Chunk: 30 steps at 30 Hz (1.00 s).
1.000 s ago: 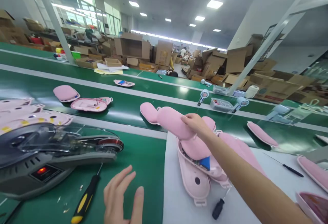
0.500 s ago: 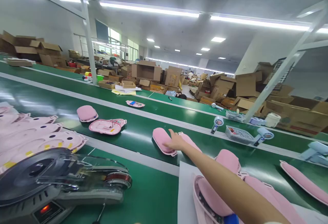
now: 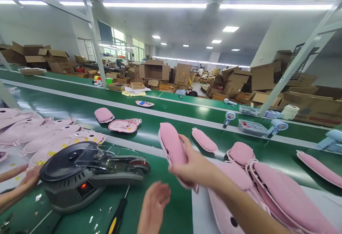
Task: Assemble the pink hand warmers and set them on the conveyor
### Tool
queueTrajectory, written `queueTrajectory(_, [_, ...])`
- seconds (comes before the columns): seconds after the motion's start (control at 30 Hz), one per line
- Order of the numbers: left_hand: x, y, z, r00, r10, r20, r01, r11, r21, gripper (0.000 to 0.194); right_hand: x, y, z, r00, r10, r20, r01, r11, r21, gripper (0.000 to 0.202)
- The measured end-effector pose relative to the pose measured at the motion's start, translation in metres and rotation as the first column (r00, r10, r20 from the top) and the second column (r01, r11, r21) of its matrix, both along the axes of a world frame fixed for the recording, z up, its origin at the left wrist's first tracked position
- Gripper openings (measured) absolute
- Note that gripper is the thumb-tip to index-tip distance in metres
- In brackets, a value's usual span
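My right hand (image 3: pixel 193 166) grips a pink oval shell (image 3: pixel 172 143) and holds it raised over the near edge of the belt. Lower down and to its left, my left hand (image 3: pixel 155 202) is raised with its fingers apart and holds nothing. Beside that hand a black and yellow screwdriver (image 3: pixel 117 217) lies on the green table. A grey tape dispenser (image 3: pixel 72 187) with a red light stands further left. Stacked pink shells (image 3: pixel 283 191) rest on white paper at the right, partly under my right forearm.
Another person's hands (image 3: pixel 29 178) are at the left edge, by the dispenser. Pink shells (image 3: pixel 61 136) cover the left side. More shells (image 3: pixel 204 140) lie on the green belt (image 3: pixel 149 128). Blue handheld fans (image 3: pixel 278 127) and a clear bin (image 3: pixel 251 128) are beyond, at right.
My right hand has taken hold of the pink shell and lifted it off the belt towards me. My left hand has come up into view. Another person's hands have appeared at left.
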<state>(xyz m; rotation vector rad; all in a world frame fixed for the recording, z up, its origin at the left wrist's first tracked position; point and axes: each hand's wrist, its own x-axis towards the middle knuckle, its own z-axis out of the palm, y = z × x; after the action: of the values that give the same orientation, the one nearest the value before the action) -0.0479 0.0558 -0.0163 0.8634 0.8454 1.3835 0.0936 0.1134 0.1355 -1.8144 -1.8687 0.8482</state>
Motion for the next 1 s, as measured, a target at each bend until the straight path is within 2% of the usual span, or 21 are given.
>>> queueTrajectory(0.03, [0.001,-0.001,0.012,0.996,-0.06,0.069,0.058,0.998,0.027,0.065,-0.002,-0.026,-0.009,0.989,0.077,-0.129,-0.059,0.989,0.135,0.086])
queueTrajectory(0.07, [0.002,-0.002,0.023,0.982,-0.142,0.128,0.135,0.989,0.062,0.074,-0.005,-0.05,-0.022,0.966,0.156,-0.205,-0.094,0.954,0.283,0.084])
queueTrajectory(0.13, [0.006,-0.006,0.037,0.928,-0.317,0.195,0.312,0.949,0.055,0.083,-0.01,-0.088,-0.055,0.952,0.146,-0.269,-0.016,0.901,0.433,0.083])
queueTrajectory(0.23, [0.014,-0.013,0.039,0.886,-0.415,0.208,0.43,0.902,-0.034,0.082,-0.01,-0.123,-0.099,0.933,-0.011,-0.36,0.16,0.908,0.388,0.074])
queueTrajectory(0.3, [0.019,-0.017,0.031,0.843,-0.469,0.264,0.509,0.855,-0.104,0.072,-0.004,-0.136,-0.117,0.899,-0.075,-0.431,0.232,0.917,0.324,0.061])
queueTrajectory(0.4, [0.023,-0.021,0.019,0.753,-0.505,0.422,0.619,0.761,-0.194,0.052,0.014,-0.152,-0.126,0.87,-0.177,-0.46,0.325,0.908,0.264,0.04])
queueTrajectory(0.5, [0.019,-0.023,0.009,0.747,-0.427,0.51,0.62,0.725,-0.3,0.038,0.037,-0.168,-0.129,0.883,-0.273,-0.381,0.38,0.893,0.24,0.033])
queueTrajectory(0.63, [0.017,-0.023,0.006,0.763,-0.357,0.539,0.609,0.676,-0.415,0.038,0.059,-0.187,-0.134,0.916,-0.283,-0.285,0.359,0.894,0.269,0.03])
queueTrajectory(0.7, [0.019,-0.024,0.007,0.754,-0.358,0.551,0.62,0.665,-0.417,0.039,0.068,-0.194,-0.135,0.93,-0.259,-0.261,0.327,0.907,0.264,0.029])
queueTrajectory(0.77, [0.02,-0.024,0.008,0.724,-0.382,0.574,0.654,0.644,-0.397,0.039,0.08,-0.198,-0.137,0.928,-0.303,-0.215,0.356,0.891,0.282,0.028])
queueTrajectory(0.83, [0.019,-0.024,0.008,0.682,-0.425,0.596,0.702,0.608,-0.37,0.042,0.095,-0.2,-0.142,0.899,-0.428,-0.089,0.43,0.829,0.356,0.031])
queueTrajectory(0.9, [0.016,-0.024,0.006,0.652,-0.461,0.602,0.736,0.577,-0.355,0.05,0.113,-0.2,-0.152,0.833,-0.543,0.103,0.448,0.772,0.451,0.04])
queueTrajectory(1.0, [0.014,-0.026,0.002,0.646,-0.476,0.596,0.741,0.58,-0.339,0.06,0.136,-0.198,-0.173,0.766,-0.557,0.32,0.343,0.776,0.529,0.057])
